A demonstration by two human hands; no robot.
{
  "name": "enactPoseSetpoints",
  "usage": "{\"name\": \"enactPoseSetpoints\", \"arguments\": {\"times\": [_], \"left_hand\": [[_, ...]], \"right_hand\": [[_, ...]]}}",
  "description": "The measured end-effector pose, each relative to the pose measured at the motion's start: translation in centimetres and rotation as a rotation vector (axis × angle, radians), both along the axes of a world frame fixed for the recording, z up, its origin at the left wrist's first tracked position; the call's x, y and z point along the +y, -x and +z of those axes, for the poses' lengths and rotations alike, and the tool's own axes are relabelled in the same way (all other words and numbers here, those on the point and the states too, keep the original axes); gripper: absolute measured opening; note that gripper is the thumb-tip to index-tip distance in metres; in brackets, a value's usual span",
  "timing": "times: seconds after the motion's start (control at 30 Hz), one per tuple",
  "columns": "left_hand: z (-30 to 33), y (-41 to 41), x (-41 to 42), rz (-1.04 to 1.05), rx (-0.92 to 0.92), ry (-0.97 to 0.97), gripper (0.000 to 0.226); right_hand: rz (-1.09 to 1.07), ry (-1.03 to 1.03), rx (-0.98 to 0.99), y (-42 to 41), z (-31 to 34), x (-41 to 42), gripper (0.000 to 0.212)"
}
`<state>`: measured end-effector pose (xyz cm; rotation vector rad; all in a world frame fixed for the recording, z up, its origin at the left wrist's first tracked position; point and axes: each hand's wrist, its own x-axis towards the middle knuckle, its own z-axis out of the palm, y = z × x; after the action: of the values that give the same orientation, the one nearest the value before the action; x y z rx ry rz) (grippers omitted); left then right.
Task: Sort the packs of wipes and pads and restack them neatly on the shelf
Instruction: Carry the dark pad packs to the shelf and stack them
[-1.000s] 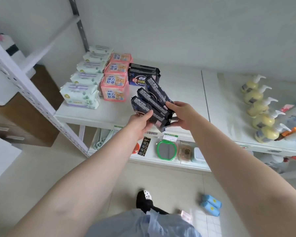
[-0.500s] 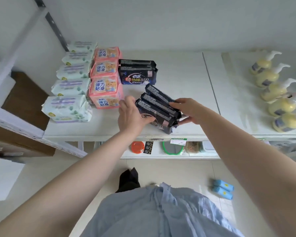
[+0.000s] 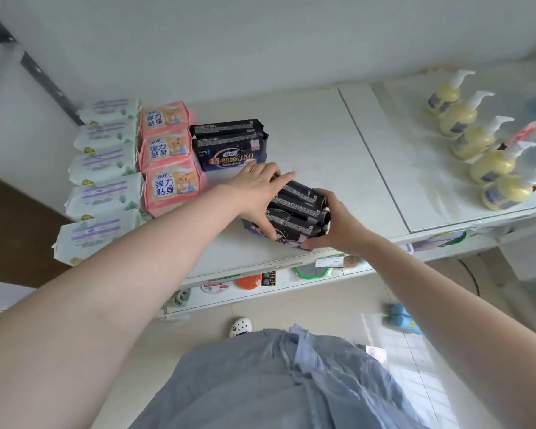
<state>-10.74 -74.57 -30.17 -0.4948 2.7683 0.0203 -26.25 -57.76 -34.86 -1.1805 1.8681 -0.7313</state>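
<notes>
Both hands hold a bundle of black pad packs [image 3: 297, 212] on the white shelf [image 3: 322, 144] near its front edge: the left hand [image 3: 260, 196] lies across its left end with fingers spread and thumb under, while the right hand [image 3: 338, 224] cups its right end. At 11 o'clock from the bundle sit two more black packs [image 3: 229, 144]; pink packs [image 3: 167, 156] and pale wipe packs [image 3: 106, 174] line up toward 9 o'clock.

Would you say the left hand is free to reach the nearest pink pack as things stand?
Probably not yet: the left hand is busy holding the black packs together with the right hand. The pink pack itself lies uncovered just beside that forearm, so the path is free once it lets go.
</notes>
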Motion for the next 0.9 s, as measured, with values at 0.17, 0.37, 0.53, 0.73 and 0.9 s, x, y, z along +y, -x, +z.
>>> {"name": "enactPoseSetpoints", "arguments": {"times": [0.17,0.37,0.53,0.73,0.9], "left_hand": [[0.3,-0.7,-1.0,0.013,-0.034,0.038,0.136],[0.0,-1.6,-1.6,0.125,0.033,0.127,0.124],[-0.3,-2.5,-1.7,0.147,0.069,0.219,0.120],[1.0,-4.6,-4.1,0.244,0.130,0.307,0.122],[0.8,-5.9,-5.7,0.323,0.053,0.173,0.136]], "right_hand": [[-0.182,0.097,-0.023,-0.6,1.6,-2.0,0.080],[-0.114,0.105,-0.186,-0.9,1.4,-2.9,0.110],[-0.146,0.178,0.009,-1.9,1.5,-5.0,0.094],[-0.076,0.254,0.014,-2.2,2.7,-9.1,0.088],[-0.087,0.132,-0.059,-3.3,1.5,-12.0,0.098]]}}
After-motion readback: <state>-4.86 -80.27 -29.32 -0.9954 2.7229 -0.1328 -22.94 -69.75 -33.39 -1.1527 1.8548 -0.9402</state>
